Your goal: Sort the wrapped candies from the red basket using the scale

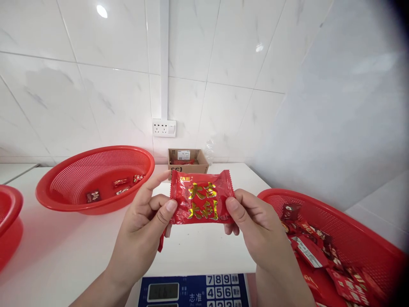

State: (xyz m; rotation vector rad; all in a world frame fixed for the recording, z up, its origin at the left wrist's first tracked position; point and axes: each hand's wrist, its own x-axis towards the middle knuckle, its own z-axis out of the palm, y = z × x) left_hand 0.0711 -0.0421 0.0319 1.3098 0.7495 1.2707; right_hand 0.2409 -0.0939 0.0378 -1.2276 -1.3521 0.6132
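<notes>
Held up in the middle of the head view is a red snack packet (202, 197) with gold Chinese characters and crimped ends. My left hand (148, 217) pinches its left end between thumb and fingers, index finger raised along the upper corner. A second bit of red wrapper (160, 242) shows below that hand; what it belongs to is hidden. My right hand (252, 217) grips the packet's right end, thumb in front. Below both hands lies a blue digital scale (194, 294) with a number keypad and a display I cannot read.
At right, a red plastic basket (358, 217) holds many red packets. Back left stands another red basket (96, 153) with several small packets; a third basket (11, 204) is cut off at left. A cardboard box (188, 167) sits by the tiled wall, below a power socket (164, 127).
</notes>
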